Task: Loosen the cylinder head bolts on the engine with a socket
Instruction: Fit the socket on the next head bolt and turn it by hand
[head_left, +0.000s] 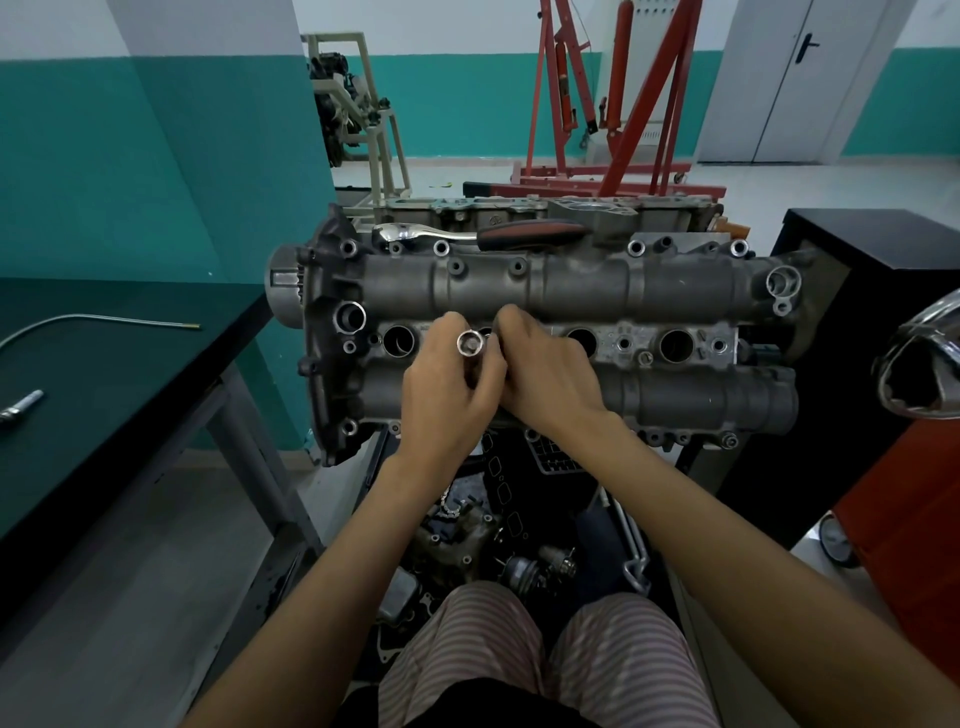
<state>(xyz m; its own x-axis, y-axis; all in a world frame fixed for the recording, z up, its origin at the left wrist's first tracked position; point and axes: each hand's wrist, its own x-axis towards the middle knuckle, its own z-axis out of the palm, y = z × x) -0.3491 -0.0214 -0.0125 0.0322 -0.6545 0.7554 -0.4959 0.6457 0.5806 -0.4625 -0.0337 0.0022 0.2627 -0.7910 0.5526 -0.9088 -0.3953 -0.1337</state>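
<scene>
Chrome socket (470, 343) upright, open end up, over grey engine (571, 291) centre; ratchet (467, 235) lying on far edge.

Polished chrome socket (470, 343), dull rough cast-metal engine (571, 286) (grimy), glossy ratchet (415, 233), matt dark table (104, 353)
</scene>
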